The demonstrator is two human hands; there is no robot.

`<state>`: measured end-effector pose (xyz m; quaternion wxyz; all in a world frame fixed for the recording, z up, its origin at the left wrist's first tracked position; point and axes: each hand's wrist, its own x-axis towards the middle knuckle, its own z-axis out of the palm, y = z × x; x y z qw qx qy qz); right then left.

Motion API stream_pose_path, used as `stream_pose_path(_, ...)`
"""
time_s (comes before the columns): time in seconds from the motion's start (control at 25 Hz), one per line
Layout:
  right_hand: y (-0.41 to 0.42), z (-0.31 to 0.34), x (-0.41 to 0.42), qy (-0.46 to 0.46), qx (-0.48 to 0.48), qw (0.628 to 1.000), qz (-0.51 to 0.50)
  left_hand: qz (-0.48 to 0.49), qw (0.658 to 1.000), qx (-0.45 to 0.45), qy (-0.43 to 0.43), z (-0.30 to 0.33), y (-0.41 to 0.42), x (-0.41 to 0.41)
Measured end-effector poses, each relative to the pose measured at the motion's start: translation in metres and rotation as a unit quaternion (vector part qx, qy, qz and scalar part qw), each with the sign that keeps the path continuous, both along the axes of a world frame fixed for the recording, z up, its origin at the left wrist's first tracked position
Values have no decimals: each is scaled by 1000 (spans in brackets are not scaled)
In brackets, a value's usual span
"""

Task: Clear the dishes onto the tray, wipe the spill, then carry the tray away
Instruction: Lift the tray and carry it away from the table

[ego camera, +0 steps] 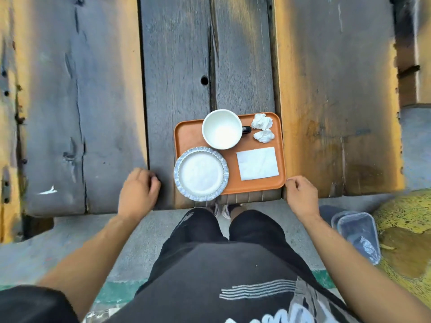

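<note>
One view only, head cam, worn on the person, looking fwd and steeply down, nearly straight down over the wooden plank table [177,66]. Wide-angle: plank edges bow toward the frame sides. Table fills the 9 to 3 o'clock upper half; the orange tray [281,159] sits just past centre toward 1 o'clock, close below the cam. Wearer's own torso and legs run from centre to 6 o'clock, forearms enter from 7 and 5 o'clock. Concrete ground shows at 4 and 8 o'clock. No 2nd view, so no shared part.
</note>
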<state>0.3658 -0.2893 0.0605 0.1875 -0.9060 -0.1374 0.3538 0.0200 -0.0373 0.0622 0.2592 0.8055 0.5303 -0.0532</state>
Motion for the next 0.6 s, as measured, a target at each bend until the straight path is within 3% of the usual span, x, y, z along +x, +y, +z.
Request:
stream_pose_path(0.2,-27,21,-29,53,-68,996,21,48,986,-158,30,22,-79,-25)
stream_pose_path(0.28,-27,24,-39,60,-125,985,103,47,973,-221,54,21,-83,-25)
stream_pose_path(0.36,-18,31,-48,68,-191,950,237,23,960,-262,100,22,-85,-21)
stream_pose_path(0.48,4,40,-63,90,-232,895,369,-3,956,-266,127,25,-82,-8)
stream_pose_path(0.6,21,47,-76,78,-236,881,403,-20,961,-254,109,32,-86,11)
